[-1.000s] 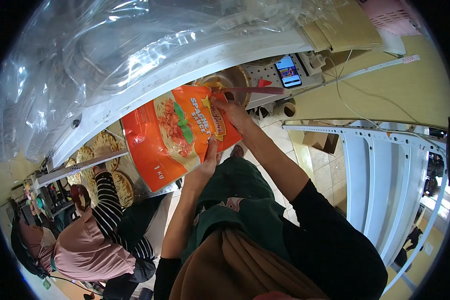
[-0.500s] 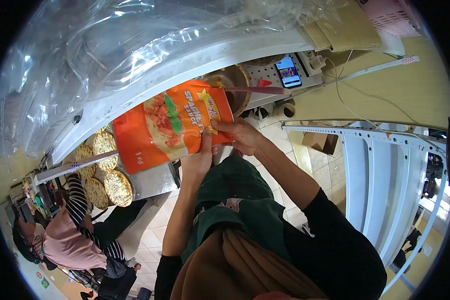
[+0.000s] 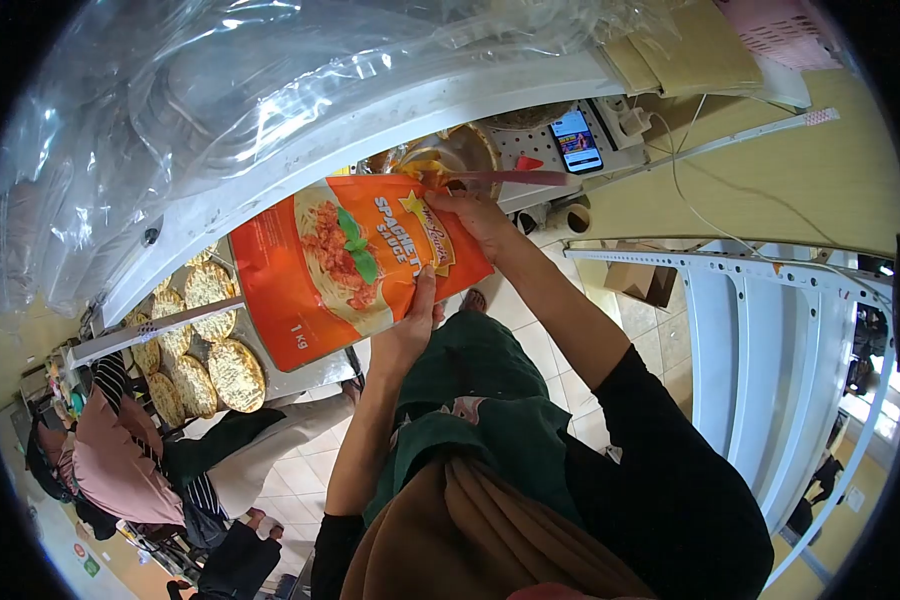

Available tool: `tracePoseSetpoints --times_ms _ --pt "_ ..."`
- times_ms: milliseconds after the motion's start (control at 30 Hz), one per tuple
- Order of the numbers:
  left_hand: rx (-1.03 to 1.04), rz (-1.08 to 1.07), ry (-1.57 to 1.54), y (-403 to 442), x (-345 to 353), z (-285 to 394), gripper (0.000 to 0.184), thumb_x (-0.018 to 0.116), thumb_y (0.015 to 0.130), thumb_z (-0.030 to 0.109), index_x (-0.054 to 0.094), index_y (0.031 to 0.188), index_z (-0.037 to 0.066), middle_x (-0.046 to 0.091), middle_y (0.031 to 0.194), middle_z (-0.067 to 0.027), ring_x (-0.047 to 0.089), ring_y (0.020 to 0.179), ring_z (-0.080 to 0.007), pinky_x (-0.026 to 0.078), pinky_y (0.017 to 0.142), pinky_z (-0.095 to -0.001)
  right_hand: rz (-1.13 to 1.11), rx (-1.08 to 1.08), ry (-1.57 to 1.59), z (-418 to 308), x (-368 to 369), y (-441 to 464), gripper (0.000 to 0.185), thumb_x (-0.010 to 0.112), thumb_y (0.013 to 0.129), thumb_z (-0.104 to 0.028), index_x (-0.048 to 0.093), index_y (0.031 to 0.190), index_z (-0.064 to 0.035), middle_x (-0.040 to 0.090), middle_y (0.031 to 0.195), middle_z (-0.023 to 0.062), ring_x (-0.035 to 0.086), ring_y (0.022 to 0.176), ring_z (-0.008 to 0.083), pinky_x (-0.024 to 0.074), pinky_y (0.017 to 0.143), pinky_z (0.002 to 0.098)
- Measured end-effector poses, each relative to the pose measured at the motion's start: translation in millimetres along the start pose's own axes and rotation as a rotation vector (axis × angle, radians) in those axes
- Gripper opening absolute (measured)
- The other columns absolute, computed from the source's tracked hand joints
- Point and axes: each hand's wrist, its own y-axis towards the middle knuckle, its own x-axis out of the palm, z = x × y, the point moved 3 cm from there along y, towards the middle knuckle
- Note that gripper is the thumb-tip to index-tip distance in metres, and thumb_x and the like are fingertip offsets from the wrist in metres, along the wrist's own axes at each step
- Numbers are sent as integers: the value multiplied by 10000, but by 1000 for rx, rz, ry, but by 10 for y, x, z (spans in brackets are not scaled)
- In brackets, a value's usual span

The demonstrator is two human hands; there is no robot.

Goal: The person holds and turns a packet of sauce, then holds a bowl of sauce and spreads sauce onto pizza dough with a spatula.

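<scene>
An orange pouch of spaghetti sauce, printed "1 kg", is held tilted in front of me by both hands. My left hand grips its lower edge, thumb lying over the front. At the upper right end, my right hand pinches the pouch near its corner; the fingertips behind it are hidden. Just beyond the pouch stands a large round bowl, partly covered by it. A pinkish long handle lies across the bowl's rim, close to my right hand.
Several round topped crusts lie on the metal table at left. A person in a pink top is beyond them. A phone rests near the bowl. A white shelf with clear plastic runs overhead; a metal rack stands right.
The pouch has shifted slightly down and right, uncovering more of the bowl. My right hand has moved up to its upper corner. The other person has moved left.
</scene>
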Motion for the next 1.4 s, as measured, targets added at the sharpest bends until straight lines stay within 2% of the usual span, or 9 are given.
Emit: tracePoseSetpoints --times_ms 233,433,533,633,767,967,1067,1167,1400 --pt "-237 -6 -250 -14 -55 344 288 501 937 296 544 898 14 529 631 -9 492 520 -82 399 483 -236 -142 134 125 -3 35 -242 379 581 886 -230 509 1151 31 608 1065 152 642 893 224 558 769 364" --pt "75 -313 487 -448 -430 861 363 703 778 219 565 1071 55 574 741 -73 554 660 -179 439 642 -312 -171 128 132 -158 21 -328 368 556 900 -208 501 1145 60 599 1075 169 642 909 221 567 778 355" --pt "638 113 1053 -550 -476 1303 454 760 690 179 596 1103 83 605 859 -90 578 867 -232 395 815 -385 -202 150 146 -181 -6 -330 372 548 903 -203 494 1155 65 595 1087 167 643 908 222 571 770 364" --pt "544 168 1430 -379 -376 1527 346 704 730 171 629 1059 93 621 1001 -99 544 1048 -218 319 933 -458 -197 205 91 -209 8 -368 361 545 904 -176 487 1167 64 594 1092 166 645 904 227 575 759 364" --pt "506 -73 1278 -31 -638 1006 198 570 835 181 648 987 81 646 936 -162 636 873 -267 487 783 -397 -236 142 31 -276 128 -427 490 514 904 -364 506 1155 57 614 1051 182 656 848 222 567 746 315" --pt "269 -144 1050 77 -782 1007 163 599 840 155 634 829 -4 596 624 -176 586 550 -338 466 525 -398 -273 219 -142 -343 -89 -678 697 341 883 -627 544 1116 -3 646 974 121 628 659 182 478 592 243" --pt "95 -216 685 160 -892 835 235 589 879 187 624 869 -45 613 639 -99 543 531 -191 434 543 -327 -48 137 -435 -128 -337 -762 667 348 882 -627 550 1123 -39 633 995 97 618 698 171 461 644 268" --pt "-95 -270 438 197 -881 821 286 573 906 218 617 981 -55 618 733 -21 491 671 -62 425 630 -265 -203 -7 -317 168 -196 -882 538 483 881 -517 534 1187 -77 608 1045 69 600 866 139 460 762 292" --pt "-228 -207 155 232 -761 450 284 604 889 234 630 1015 -19 650 873 -45 544 792 -80 446 723 -254 -343 37 -32 578 89 -740 362 661 840 -197 576 1162 -56 631 1060 51 595 891 109 460 801 264"
